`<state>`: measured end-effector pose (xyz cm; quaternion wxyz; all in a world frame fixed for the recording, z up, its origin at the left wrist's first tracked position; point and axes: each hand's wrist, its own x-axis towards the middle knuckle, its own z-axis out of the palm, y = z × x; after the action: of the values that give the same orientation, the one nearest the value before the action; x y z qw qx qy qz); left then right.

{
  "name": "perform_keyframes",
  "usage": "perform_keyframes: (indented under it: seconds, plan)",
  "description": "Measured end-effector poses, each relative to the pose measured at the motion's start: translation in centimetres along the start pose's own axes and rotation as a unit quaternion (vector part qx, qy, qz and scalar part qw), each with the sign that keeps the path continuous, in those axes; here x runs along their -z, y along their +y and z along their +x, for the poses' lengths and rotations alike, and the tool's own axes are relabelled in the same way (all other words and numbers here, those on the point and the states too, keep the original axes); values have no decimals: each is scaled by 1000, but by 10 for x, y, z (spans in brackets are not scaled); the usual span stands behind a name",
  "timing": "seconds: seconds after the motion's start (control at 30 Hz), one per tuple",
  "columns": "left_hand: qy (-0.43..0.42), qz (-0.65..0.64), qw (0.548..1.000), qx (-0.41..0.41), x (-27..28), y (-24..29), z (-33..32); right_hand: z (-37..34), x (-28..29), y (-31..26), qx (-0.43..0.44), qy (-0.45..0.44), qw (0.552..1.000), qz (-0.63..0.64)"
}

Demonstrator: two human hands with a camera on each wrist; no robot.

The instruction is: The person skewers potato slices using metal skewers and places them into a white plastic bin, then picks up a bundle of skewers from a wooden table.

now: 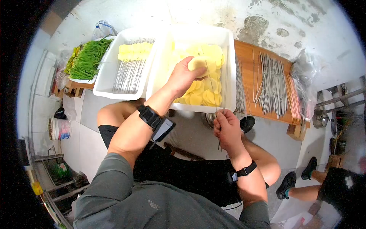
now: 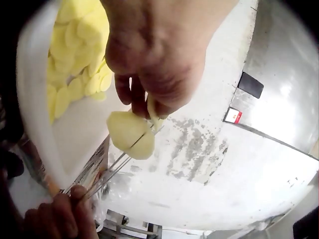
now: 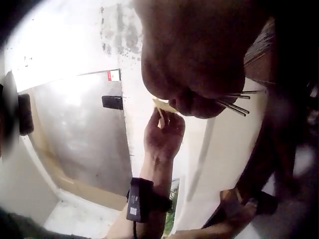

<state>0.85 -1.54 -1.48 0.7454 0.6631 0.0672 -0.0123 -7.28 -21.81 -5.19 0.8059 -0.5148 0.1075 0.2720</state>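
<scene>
In the head view my left hand [image 1: 180, 78] pinches yellow potato slices over a white tub [image 1: 228, 86] that holds a pile of loose potato slices [image 1: 195, 99]. My right hand [image 1: 227, 128], just beyond the tub's near edge, grips several thin metal skewers [image 1: 225, 84] that point up and away. The left wrist view shows a skewer running through a potato slice [image 2: 130, 134], while another slice [image 2: 152, 110] sits between the left fingers. Skewer ends [image 3: 234, 105] stick out of the right fist in the right wrist view.
Left stands a second white tub [image 1: 100, 82] of skewered potato slices [image 1: 133, 51]. Beyond it, a tray holds green stalks [image 1: 89, 57]. Metal skewers [image 1: 272, 86] lie on the wooden board [image 1: 248, 57] at right, near a plastic bag [image 1: 305, 84]. Another person's leg [image 1: 305, 191] shows lower right.
</scene>
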Motion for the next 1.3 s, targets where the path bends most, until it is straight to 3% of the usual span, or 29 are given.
perform_keyframes:
  seconds: [0.17, 0.6, 0.67, 0.87, 1.3]
  plan:
    - [-17, -115, 993, 23, 1, -7, -2, -2, 1, -7, -27, -40, 998, 41]
    - [-15, -52, 998, 15, 1, -12, 1, -1, 0, -3, 6, -32, 999, 22]
    - [5, -137, 990, 37, -4, -13, 1, 1, 0, -3, 6, -27, 1000, 9]
    - [-3, -194, 981, 27, -11, -10, -4, 4, 0, 4, 32, -4, 999, -22]
    - [-27, -183, 983, 6, -18, -14, -5, 7, 0, 3, 25, 4, 1000, -6]
